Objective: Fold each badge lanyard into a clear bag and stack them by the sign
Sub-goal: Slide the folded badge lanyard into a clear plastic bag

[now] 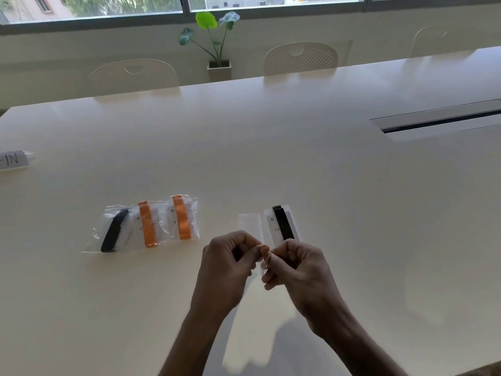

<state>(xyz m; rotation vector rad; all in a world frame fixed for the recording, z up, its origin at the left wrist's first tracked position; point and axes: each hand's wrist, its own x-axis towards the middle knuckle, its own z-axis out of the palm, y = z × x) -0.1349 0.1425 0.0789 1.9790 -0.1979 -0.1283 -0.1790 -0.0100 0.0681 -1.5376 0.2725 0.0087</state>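
Note:
My left hand (230, 260) and my right hand (296, 264) meet above the table and together pinch the top edge of a clear bag (254, 308) that hangs down between my wrists. Just beyond my hands lies a folded black lanyard with a white badge (282, 225), and beside it a flat clear bag (249, 222). To the left lie three filled clear bags side by side: one with a black lanyard (113, 232) and two with orange lanyards (147, 226) (182, 218). A white sign (13, 160) with handwritten letters stands at the far left edge.
The white table (271, 158) stretches far back. A cable slot (439, 120) is set into it at the right. Chairs (134, 76) (301, 58) stand along the far side, with a potted plant (218, 42) by the window.

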